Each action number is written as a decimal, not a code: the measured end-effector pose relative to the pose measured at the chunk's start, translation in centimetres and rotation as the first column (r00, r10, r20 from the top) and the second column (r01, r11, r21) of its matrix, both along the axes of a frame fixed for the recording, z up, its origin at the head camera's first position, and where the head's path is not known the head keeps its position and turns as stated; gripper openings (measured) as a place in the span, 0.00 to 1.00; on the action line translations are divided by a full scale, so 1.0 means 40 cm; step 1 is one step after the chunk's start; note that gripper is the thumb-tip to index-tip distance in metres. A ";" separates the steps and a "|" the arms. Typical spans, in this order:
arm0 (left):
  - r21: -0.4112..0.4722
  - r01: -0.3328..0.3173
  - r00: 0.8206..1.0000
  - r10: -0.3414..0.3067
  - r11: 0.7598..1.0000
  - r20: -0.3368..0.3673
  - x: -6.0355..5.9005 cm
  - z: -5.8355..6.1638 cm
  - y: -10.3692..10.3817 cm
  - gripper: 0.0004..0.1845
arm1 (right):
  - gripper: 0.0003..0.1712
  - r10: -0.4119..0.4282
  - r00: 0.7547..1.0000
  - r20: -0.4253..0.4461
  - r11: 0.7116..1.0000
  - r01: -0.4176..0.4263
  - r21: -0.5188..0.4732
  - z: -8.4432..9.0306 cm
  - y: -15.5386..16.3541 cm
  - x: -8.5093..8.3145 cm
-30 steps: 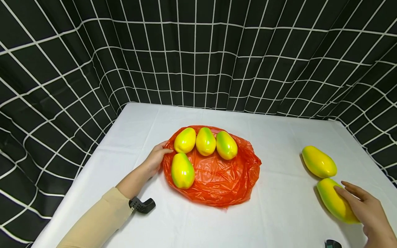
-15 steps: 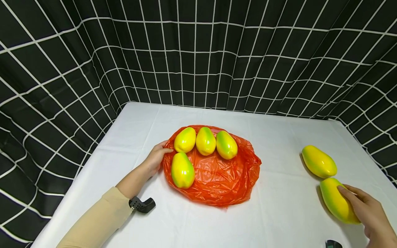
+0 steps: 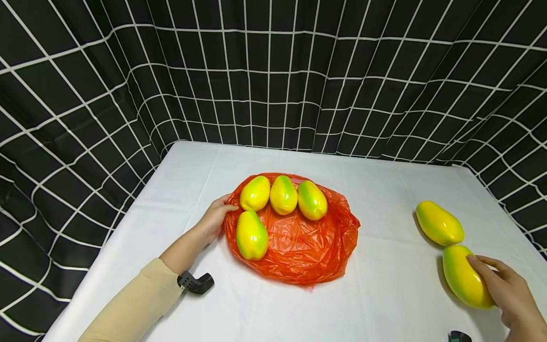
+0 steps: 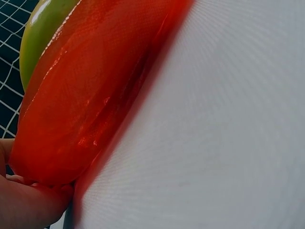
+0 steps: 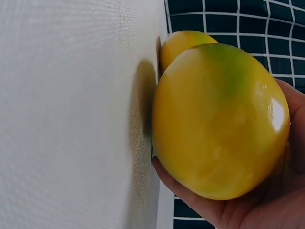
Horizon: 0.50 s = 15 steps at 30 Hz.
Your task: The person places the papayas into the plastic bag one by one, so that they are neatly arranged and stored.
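A red plastic bag (image 3: 299,247) lies spread on the table with several yellow-green papayas on it, three in a row at the back and one papaya (image 3: 252,236) at the left front. My left hand (image 3: 215,218) pinches the bag's left rim; in the left wrist view the thumb (image 4: 33,202) presses against the red film. Over at the right, my right hand (image 3: 506,289) grips another papaya (image 3: 466,278), thumb on its upper side and fingers round the far side. The right wrist view shows this papaya (image 5: 219,124) filling the palm, close to the tabletop.
Just behind the gripped fruit lies one more papaya (image 3: 439,223). A white cloth covers the table (image 3: 384,285). Black curtains (image 3: 273,85) with a white grid stand along the back and both sides.
My right hand has taken a firmer hold of the near papaya, which has turned and shifted slightly to the right. The left hand, the bag and the fruit on it have stayed put.
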<state>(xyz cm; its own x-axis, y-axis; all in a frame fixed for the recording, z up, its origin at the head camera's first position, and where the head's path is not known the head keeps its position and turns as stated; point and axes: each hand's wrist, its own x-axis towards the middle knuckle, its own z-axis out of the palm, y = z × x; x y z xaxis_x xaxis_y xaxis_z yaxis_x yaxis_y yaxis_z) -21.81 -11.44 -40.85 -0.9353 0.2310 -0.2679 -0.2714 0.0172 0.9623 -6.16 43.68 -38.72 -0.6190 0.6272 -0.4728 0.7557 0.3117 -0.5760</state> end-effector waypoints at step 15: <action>-0.005 -0.003 1.000 0.003 1.000 0.007 0.000 0.000 0.000 0.28 | 0.46 0.215 0.966 -0.141 0.974 -0.202 0.101 0.013 -0.002 -0.034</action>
<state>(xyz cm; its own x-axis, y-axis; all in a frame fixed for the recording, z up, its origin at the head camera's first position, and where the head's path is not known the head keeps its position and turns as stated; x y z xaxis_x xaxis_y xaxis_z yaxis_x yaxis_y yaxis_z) -21.82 -11.43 -40.86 -0.9343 0.2264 -0.2753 -0.2778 0.0213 0.9604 -7.54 43.58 -38.19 -0.8003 0.5102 -0.3150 0.5756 0.5063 -0.6422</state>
